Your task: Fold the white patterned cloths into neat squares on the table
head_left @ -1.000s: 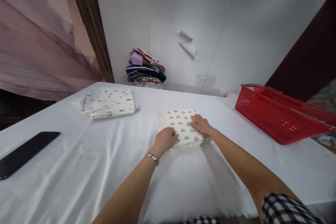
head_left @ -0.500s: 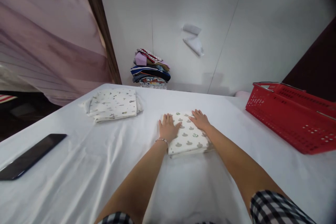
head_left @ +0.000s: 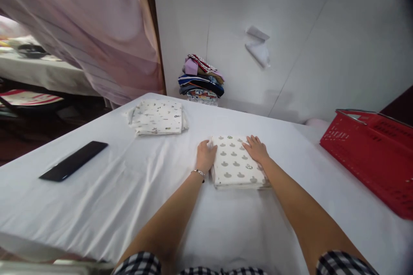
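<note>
A folded white cloth (head_left: 234,163) with grey duck-like prints lies in a flat, layered rectangle on the white-covered table (head_left: 167,219). At its left edge is my left hand (head_left: 205,158), a bracelet on the wrist; its fingers curl along the side and the thumb lies at the top edge, pinching the cloth. My right hand (head_left: 257,150) rests flat on the cloth's upper right part, fingers stretched out. Farther left, a second folded white cloth (head_left: 158,117) with small scattered prints sits apart from both hands.
A black phone (head_left: 75,161) lies on the left of the table. A red basket (head_left: 371,150) stands at the right. Behind the far edge rises a stack of folded clothes (head_left: 201,81) against the wall. A pink curtain (head_left: 125,38) hangs at the left; paper (head_left: 258,49) sticks to the wall.
My left hand went from a curled grip to spread flat on the cloth, then to its left edge. My right hand stays on the right part. The view has swung left.
</note>
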`<act>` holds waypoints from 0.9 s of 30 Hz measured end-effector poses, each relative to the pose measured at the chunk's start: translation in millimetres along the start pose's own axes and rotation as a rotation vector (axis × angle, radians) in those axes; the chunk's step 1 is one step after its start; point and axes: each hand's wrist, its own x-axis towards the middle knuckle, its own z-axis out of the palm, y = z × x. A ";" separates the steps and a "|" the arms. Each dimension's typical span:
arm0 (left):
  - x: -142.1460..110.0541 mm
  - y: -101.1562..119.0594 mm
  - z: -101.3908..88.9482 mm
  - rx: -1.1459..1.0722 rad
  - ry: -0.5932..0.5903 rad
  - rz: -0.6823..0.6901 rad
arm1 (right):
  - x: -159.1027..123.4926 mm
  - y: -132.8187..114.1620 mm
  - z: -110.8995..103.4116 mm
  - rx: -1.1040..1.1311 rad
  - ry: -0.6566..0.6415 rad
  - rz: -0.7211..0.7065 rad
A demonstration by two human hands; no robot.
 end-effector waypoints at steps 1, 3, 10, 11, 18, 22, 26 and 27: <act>-1.2 -1.7 -1.8 -0.014 0.021 -0.029 | 0.3 0.1 0.8 -0.005 0.002 0.001; -2.9 -2.1 -4.6 -0.019 0.030 -0.050 | 0.4 0.0 1.9 -0.017 -0.001 0.009; -1.2 6.2 -9.6 0.057 -0.025 -0.009 | 0.8 -2.3 -9.2 -0.035 -0.059 0.030; -0.7 6.9 -9.6 0.067 -0.030 -0.009 | 1.9 -5.6 -12.9 -0.034 -0.074 0.037; 4.6 7.3 -5.9 0.063 -0.057 -0.059 | 6.7 -69.4 -15.3 -0.047 -0.061 -0.223; 6.3 3.6 -4.6 0.098 -0.022 -0.030 | 1.3 -91.6 2.5 -0.046 -0.042 -0.340; 5.6 3.2 -3.8 0.146 -0.029 0.006 | 1.7 -87.6 5.8 0.010 -0.035 -0.347; 5.5 3.8 -3.6 0.137 -0.035 -0.001 | 3.8 -86.5 3.1 0.038 -0.029 -0.337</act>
